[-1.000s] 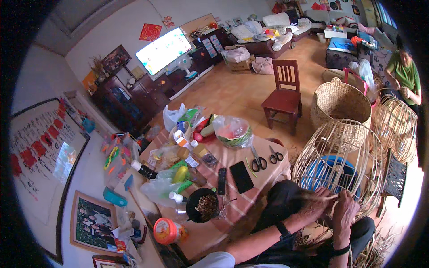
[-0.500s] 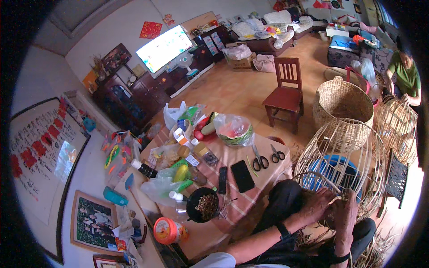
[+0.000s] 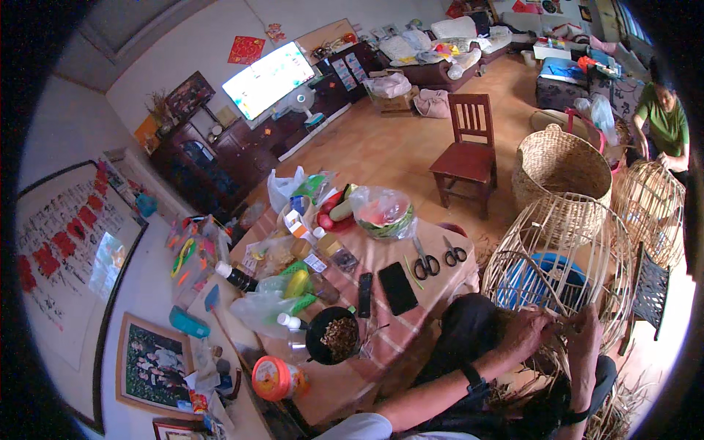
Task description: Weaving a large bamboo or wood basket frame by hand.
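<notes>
An open-ribbed, half-woven basket frame (image 3: 557,242) of thin pale strips stands before my knees at the right. At its near rim, my left hand (image 3: 529,330) is closed, its fingers pinching a dried plant strand (image 3: 522,257) that arches over the frame. Close beside it, my right hand (image 3: 584,334) is also closed on strands at the same rim. Fingers hide exactly where the strands cross. Loose strands (image 3: 616,396) hang and lie below my hands. Through the ribs a blue basin (image 3: 539,275) shows.
A table (image 3: 389,345) on my left carries scissors (image 3: 425,265), a black phone (image 3: 398,289), a black bowl (image 3: 332,336), bottles and bagged watermelon (image 3: 385,220). Beyond are a finished woven basket (image 3: 561,169) and a red chair (image 3: 467,150). A person (image 3: 664,125) handles another basket frame (image 3: 649,209).
My hands have moved slightly apart, the right one shifting a little to the right. The arching strand over the frame has swung up and to the left.
</notes>
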`<move>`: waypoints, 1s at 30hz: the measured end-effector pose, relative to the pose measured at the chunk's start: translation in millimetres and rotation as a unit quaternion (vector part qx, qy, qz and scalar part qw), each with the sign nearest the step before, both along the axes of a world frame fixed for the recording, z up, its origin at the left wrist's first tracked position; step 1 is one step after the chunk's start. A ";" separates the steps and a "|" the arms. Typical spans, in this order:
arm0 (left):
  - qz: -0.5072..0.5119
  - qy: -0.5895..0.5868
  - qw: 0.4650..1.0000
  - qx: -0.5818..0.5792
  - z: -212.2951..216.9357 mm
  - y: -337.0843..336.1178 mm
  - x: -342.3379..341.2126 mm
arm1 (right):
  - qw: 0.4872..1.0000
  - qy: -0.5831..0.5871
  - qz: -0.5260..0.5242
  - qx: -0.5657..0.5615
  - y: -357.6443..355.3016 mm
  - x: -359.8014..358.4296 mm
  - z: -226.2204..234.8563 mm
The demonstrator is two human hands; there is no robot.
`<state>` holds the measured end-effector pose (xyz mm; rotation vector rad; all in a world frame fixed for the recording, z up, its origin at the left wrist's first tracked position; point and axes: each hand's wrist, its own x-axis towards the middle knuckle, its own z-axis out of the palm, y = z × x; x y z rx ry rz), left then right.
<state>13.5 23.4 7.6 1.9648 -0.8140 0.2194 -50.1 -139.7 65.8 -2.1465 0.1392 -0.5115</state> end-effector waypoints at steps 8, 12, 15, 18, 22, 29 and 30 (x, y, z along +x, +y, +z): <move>-0.052 0.031 0.995 0.079 -8.2 6.6 2.7 | 0.989 -0.005 -0.115 0.095 7.8 -17.9 -85.8; -0.034 0.039 0.997 0.065 -4.9 -0.5 2.9 | 0.982 -0.066 -0.115 0.132 -18.2 3.0 -78.0; -0.018 0.023 0.999 0.039 -2.6 -6.5 -2.5 | 0.934 -0.121 -0.060 0.331 -42.7 21.5 -73.2; -0.004 0.023 0.999 0.045 2.2 -7.8 -2.2 | 0.907 -0.053 -0.043 0.416 -44.5 5.6 -70.4; 0.013 0.010 0.997 0.069 11.6 -3.2 0.0 | 0.902 -0.010 -0.005 0.431 -34.2 -58.6 -90.5; -0.033 -0.005 0.999 0.006 13.2 -0.4 2.6 | 0.878 0.023 -0.035 0.477 -2.2 -77.1 -48.4; -0.029 -0.011 0.999 -0.006 8.8 -1.6 2.9 | 0.940 0.123 -0.075 0.310 -4.9 -73.4 -25.9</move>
